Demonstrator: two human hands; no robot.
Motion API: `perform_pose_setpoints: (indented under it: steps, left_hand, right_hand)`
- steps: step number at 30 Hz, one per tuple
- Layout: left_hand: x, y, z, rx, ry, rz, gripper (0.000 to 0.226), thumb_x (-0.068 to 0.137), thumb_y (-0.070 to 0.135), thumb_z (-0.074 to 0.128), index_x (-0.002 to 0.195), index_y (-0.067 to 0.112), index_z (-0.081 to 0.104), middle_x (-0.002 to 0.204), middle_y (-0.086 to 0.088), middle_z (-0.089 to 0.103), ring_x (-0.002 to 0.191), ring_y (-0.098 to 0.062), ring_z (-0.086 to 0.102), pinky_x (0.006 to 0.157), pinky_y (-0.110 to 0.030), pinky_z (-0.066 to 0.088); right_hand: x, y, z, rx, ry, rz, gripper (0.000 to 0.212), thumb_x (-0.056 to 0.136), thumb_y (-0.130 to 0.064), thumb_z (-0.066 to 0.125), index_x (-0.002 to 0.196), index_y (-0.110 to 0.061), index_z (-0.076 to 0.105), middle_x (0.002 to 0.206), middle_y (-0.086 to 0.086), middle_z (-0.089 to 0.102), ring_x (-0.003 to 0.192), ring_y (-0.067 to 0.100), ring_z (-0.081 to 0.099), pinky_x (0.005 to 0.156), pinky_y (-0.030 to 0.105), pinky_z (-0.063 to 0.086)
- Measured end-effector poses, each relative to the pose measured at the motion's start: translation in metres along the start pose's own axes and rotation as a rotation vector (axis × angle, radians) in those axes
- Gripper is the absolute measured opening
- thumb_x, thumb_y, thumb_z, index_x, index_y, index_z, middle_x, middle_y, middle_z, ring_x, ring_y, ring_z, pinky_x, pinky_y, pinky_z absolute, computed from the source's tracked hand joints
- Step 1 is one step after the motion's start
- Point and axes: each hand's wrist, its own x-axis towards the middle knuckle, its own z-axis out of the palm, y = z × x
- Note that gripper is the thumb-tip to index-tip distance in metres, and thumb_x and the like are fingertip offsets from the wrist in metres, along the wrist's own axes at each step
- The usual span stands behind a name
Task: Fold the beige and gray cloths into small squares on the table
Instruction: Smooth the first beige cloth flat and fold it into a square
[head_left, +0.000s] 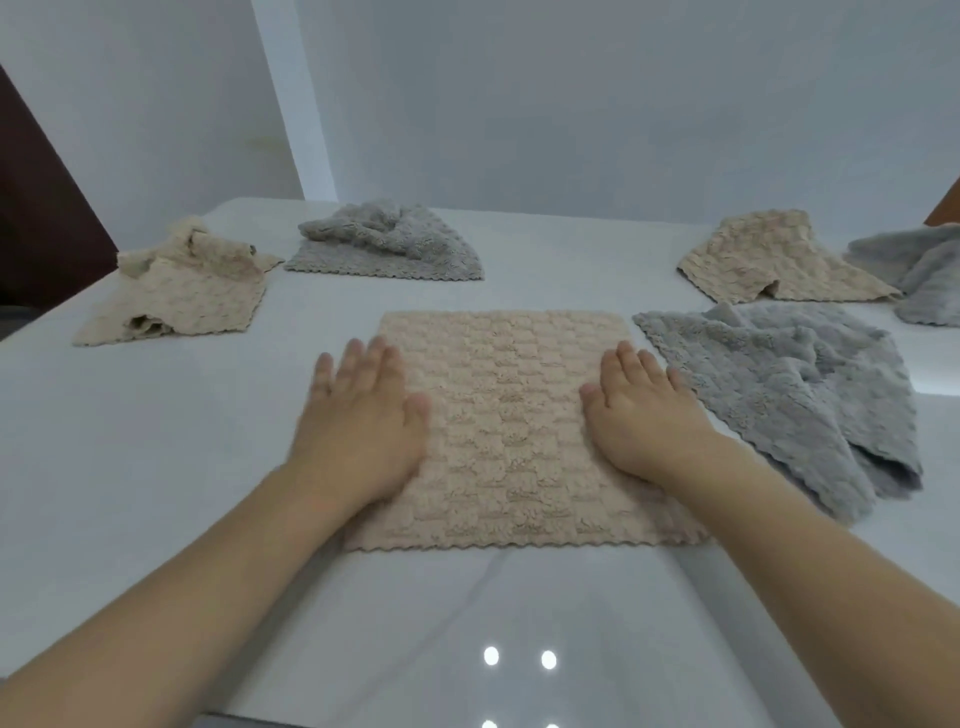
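Beige cloth (506, 426) flat on table (156, 493), straight spread fingers of left hand (363, 415) and right hand (641, 415) on its side edges

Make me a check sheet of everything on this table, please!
Surface: white glossy table, lamp glints near front edge.
Job's things: flat beige cloth spread out at centre; rumpled gray cloth at its right edge; four more rumpled cloths farther back, two beige, two gray.
Clutter: nothing seen.
Grippers: left hand and right hand press flat on the beige cloth's sides.
Cables: nothing seen.
Surroundings: pale wall behind.
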Motion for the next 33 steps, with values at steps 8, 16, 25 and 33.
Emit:
perform_pose_setpoints:
  steps: [8, 16, 25, 33]
  left_hand:
    - [-0.039, 0.01, 0.013, -0.042, -0.067, 0.167, 0.062, 0.099, 0.052, 0.005, 0.155, 0.028, -0.009, 0.162, 0.011, -0.014, 0.147, -0.009, -0.017, 0.121, -0.039, -0.009]
    - [-0.072, -0.001, -0.023, -0.156, -0.026, 0.199, 0.062, 0.089, 0.056, 0.041, 0.143, 0.029, 0.028, 0.149, 0.006, 0.022, 0.138, -0.02, 0.019, 0.113, -0.035, 0.022]
    - [-0.108, 0.028, -0.038, 0.21, -0.104, 0.542, 0.026, 0.084, 0.013, 0.041, 0.108, 0.024, 0.044, 0.104, 0.007, 0.051, 0.094, -0.015, 0.049, 0.074, -0.03, 0.046]
    - [-0.04, 0.018, -0.063, -0.037, -0.138, 0.373, 0.023, 0.085, 0.01, 0.047, 0.064, 0.019, 0.042, 0.067, 0.009, 0.048, 0.074, -0.019, 0.049, 0.06, -0.03, 0.033]
  right_hand:
    - [-0.034, 0.01, 0.018, 0.015, -0.006, -0.128, 0.06, 0.101, -0.046, 0.005, 0.154, -0.022, -0.005, 0.161, -0.006, -0.013, 0.147, 0.011, -0.012, 0.12, 0.034, -0.007]
    - [-0.099, 0.034, 0.004, 0.048, 0.196, -0.188, 0.044, 0.09, -0.057, 0.039, 0.122, -0.026, 0.04, 0.121, -0.005, 0.035, 0.115, 0.017, 0.033, 0.1, 0.03, 0.028]
    - [-0.145, 0.039, -0.016, -0.223, 0.049, -0.33, 0.029, 0.083, -0.022, 0.04, 0.11, -0.028, 0.044, 0.11, -0.008, 0.048, 0.104, 0.017, 0.045, 0.09, 0.029, 0.038]
    - [-0.079, 0.04, -0.054, 0.275, -0.017, -0.048, 0.02, 0.087, -0.007, 0.041, 0.071, -0.015, 0.05, 0.075, 0.0, 0.051, 0.082, 0.024, 0.052, 0.058, 0.028, 0.035]
